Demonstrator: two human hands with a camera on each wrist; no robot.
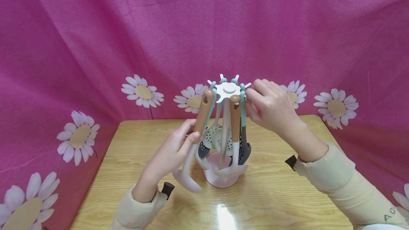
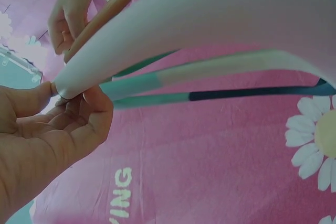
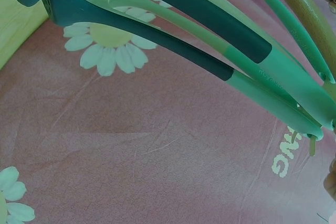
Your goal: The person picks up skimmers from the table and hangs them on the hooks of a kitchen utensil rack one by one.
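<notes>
In the head view, my left hand grips a ladle by the lower part of its wooden handle. The handle's top stands close to the left side of the white utensil rack, and the pale bowl hangs low, off to the left of the base. My right hand is at the rack's right side, fingers curled at a rack arm beside a teal handle; its fingertips are partly hidden. The left wrist view shows left-hand fingers around the ladle's pale neck.
Another wooden-handled utensil with a pale head hangs at the rack's front. Slotted and perforated teal-handled tools hang around it. The round pink base stands on a wooden table, with a pink flowered cloth behind.
</notes>
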